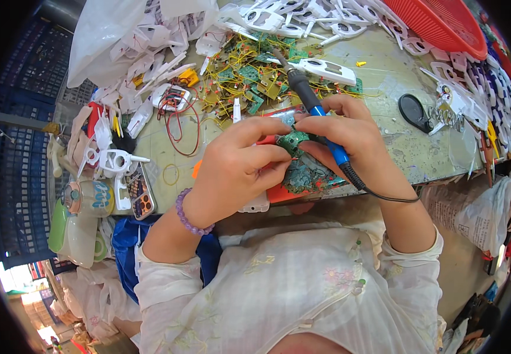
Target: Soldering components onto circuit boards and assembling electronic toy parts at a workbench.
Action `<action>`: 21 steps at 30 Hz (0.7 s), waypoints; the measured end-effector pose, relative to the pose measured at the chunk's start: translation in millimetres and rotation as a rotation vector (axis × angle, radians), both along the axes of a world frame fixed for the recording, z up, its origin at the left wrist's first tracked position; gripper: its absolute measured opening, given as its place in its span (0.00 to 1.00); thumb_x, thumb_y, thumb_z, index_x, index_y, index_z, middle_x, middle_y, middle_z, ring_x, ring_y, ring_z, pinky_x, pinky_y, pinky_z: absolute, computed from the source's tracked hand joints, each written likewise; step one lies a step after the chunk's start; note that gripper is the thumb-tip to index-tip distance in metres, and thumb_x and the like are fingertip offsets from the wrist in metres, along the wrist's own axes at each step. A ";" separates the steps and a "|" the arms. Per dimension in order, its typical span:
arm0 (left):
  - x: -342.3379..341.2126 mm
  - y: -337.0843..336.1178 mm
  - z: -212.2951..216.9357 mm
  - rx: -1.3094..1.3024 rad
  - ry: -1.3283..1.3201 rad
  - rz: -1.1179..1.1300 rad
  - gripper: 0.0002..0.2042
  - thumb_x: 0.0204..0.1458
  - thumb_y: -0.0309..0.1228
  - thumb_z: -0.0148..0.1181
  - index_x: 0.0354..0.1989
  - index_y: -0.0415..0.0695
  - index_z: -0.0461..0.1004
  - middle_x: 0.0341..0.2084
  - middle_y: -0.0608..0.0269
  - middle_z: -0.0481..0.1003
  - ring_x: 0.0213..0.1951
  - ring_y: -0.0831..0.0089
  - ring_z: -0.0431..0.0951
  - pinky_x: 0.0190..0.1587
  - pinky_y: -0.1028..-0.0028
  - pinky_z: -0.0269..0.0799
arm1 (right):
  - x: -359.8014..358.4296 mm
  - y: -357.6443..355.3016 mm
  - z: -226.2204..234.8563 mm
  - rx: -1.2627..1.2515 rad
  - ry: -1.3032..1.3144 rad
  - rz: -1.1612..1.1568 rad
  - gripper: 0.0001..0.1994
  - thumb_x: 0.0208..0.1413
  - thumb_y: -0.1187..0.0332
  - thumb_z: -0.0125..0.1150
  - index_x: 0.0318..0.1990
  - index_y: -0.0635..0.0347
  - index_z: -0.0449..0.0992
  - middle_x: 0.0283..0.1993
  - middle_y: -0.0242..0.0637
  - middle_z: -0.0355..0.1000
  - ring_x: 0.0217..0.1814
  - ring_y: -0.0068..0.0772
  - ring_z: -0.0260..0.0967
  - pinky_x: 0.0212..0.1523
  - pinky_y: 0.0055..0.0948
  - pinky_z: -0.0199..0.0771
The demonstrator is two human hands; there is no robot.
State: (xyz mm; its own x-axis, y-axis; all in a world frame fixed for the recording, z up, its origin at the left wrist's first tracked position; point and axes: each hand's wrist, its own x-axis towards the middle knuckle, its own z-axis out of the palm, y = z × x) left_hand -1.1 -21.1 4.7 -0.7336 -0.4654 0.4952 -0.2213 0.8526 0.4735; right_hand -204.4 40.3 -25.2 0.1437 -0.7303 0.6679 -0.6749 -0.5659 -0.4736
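Note:
My left hand (pixel 242 158) pinches the edge of a small green circuit board (pixel 292 141) between thumb and fingers. In my right hand (pixel 350 133) lies a blue-handled soldering iron (pixel 337 153), its black front part and tip pointing up and away from the board. The thumb and index finger of that hand also reach the board's right side; whether they grip a part there is hidden. Below the hands sits a heap of small dark green pieces (pixel 305 174) on something red. Just beyond spreads a pile of circuit boards with yellow wires (pixel 255 79).
White plastic housings (pixel 326 69) lie around the far side, with a red basket (pixel 444 26) at the far right. A black round lid-like part (pixel 414 112) rests right of my hand. A red cable (pixel 180 133), a phone (pixel 143 197) and a lidded bottle (pixel 93 197) are at left.

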 end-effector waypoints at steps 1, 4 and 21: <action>-1.1 -1.0 1.0 -0.032 0.017 -0.063 0.06 0.37 0.24 0.65 0.26 0.42 0.77 0.33 0.65 0.75 0.34 0.67 0.76 0.33 0.67 0.73 | -0.2 0.1 0.6 -0.003 -0.002 -0.002 0.16 0.40 0.73 0.67 0.41 0.49 0.76 0.36 0.33 0.74 0.44 0.43 0.67 0.44 0.38 0.65; -3.6 5.4 9.3 0.067 -0.191 -0.050 0.07 0.37 0.20 0.64 0.27 0.40 0.77 0.33 0.61 0.77 0.39 0.64 0.79 0.39 0.69 0.75 | -2.9 0.9 1.6 0.017 0.009 0.005 0.17 0.41 0.73 0.66 0.42 0.49 0.76 0.35 0.33 0.75 0.44 0.43 0.67 0.45 0.39 0.64; -4.6 12.4 2.1 -0.105 -0.178 0.015 0.06 0.37 0.20 0.65 0.26 0.40 0.76 0.32 0.61 0.77 0.42 0.64 0.80 0.38 0.70 0.77 | -31.3 95.8 -5.8 -0.339 -0.336 -0.016 0.14 0.61 0.58 0.51 0.39 0.60 0.72 0.26 0.35 0.67 0.23 0.32 0.60 0.22 0.30 0.57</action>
